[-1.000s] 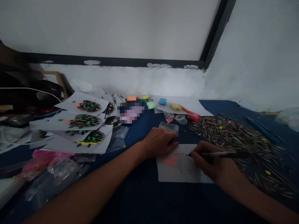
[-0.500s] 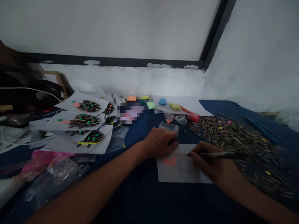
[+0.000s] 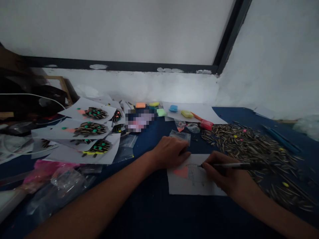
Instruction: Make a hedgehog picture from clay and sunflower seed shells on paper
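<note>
A small white sheet of paper (image 3: 179, 189) lies on the dark blue tabletop. It bears a salmon-coloured pointed patch (image 3: 181, 172), a curved pencil-like outline and rows of short dark strokes. My left hand (image 3: 170, 152) rests at the sheet's upper left edge, fingers curled and pressed together; what lies under them is hidden. In my right hand (image 3: 221, 172) a black pen (image 3: 234, 164) is gripped, its tip touching or just over the paper by the strokes. The right part of the sheet is covered by that hand.
Striped sunflower seeds (image 3: 256, 142) are heaped at right, near a blue tool-like object (image 3: 281, 137). Coloured clay packs (image 3: 186, 114) lie at the back. To the left are sheets with seed-covered hedgehog figures (image 3: 91, 127) and crumpled plastic bags (image 3: 64, 181).
The row of strokes along the outline's top looks darker now. Pen and right hand have barely shifted; my left hand stays in place.
</note>
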`<state>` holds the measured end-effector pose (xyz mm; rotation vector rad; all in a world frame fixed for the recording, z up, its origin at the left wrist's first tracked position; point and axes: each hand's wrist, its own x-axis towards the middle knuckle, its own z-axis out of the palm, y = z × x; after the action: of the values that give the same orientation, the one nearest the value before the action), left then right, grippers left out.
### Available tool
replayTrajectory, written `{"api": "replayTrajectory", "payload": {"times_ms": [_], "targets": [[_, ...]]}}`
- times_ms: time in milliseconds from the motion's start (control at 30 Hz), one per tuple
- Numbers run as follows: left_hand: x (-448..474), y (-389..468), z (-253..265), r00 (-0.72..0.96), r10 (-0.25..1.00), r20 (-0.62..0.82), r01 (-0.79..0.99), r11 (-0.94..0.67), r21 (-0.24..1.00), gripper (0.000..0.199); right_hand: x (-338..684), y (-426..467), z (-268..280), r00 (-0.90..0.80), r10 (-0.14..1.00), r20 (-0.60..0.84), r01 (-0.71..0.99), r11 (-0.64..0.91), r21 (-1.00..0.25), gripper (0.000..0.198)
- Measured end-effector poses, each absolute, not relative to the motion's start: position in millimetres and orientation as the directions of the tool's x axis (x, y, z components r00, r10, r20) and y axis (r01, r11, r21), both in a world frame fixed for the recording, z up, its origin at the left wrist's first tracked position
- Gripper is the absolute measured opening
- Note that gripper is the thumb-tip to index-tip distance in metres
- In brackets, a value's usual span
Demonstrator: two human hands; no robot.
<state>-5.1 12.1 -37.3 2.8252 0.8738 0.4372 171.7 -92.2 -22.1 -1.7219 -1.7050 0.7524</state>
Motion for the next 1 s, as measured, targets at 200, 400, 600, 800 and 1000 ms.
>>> {"api": "replayTrajectory", "payload": {"times_ms": [200,400,600,800,1000], "targets": [[-5.4,12.2,-37.6,0.784,0.574,0.236,0.528,-0.816,0.234,0.021,172.5,-92.0,-22.7,0.002,0.999,0.043,0.674,0.031,-0.738,0.026],[-5.7,11.8,-36.6,0.788,0.573,0.227,0.527,-0.817,0.234,0.020,171.8,-92.9,-22.1,0.018,0.999,0.039,0.657,0.018,-0.754,0.026],[-5.4,12.2,-38.4,0.785,0.569,0.247,0.520,-0.821,0.237,0.019,170.8,-93.2,-22.5,0.006,0.999,0.053,0.652,0.036,-0.757,0.026],[-5.9,12.6,-39.4,0.783,0.563,0.266,0.514,-0.826,0.232,0.021,170.0,-93.0,-21.2,0.004,0.999,0.044,0.667,0.030,-0.745,0.025],[-5.9,12.3,-38.8,0.782,0.566,0.259,0.520,-0.823,0.229,0.021,172.0,-93.8,-21.8,0.003,0.999,0.043,0.675,0.029,-0.737,0.023]]}}
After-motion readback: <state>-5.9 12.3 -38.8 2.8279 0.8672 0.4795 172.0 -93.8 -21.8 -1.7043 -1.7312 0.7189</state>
